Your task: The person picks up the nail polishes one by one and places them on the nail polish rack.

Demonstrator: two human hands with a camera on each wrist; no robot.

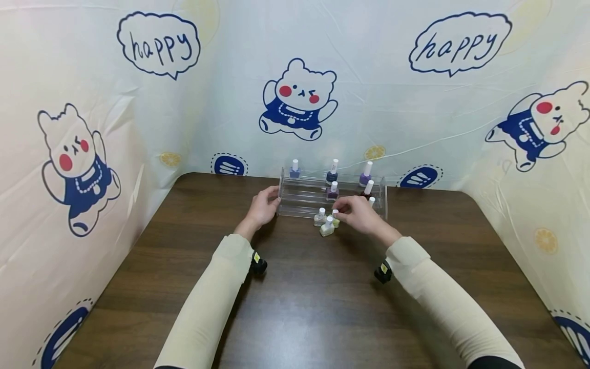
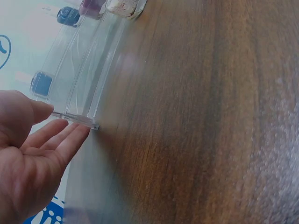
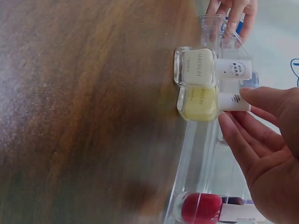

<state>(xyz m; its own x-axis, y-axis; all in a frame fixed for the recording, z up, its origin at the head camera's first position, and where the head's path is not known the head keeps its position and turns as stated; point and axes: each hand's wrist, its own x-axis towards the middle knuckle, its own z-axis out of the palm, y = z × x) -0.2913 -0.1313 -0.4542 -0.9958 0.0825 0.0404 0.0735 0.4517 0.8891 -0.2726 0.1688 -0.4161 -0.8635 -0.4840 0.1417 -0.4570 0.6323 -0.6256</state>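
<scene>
A clear tiered display rack [image 1: 301, 197] stands at the table's back. My left hand [image 1: 265, 207] holds its left end panel, the thumb at the panel's edge and the fingers along the outer side. With thumb and fingertips, my right hand [image 1: 358, 215] pinches the white cap of a yellow nail polish bottle [image 3: 201, 106] by the rack's front. A creamy-white nail polish bottle [image 3: 198, 67] stands right beside the yellow one. Just left of them is a pale, flaky-looking nail polish bottle [image 2: 122, 7] at the front edge of the rack.
On the top tier are a blue bottle [image 1: 294, 170], a navy bottle [image 1: 332, 176] and a purple bottle [image 1: 365, 178]. A plum bottle [image 1: 332, 192] sits on a middle tier. A red bottle [image 3: 201, 208] is at the right. A printed curtain [image 1: 221, 113] hangs behind the wooden table [image 1: 304, 307].
</scene>
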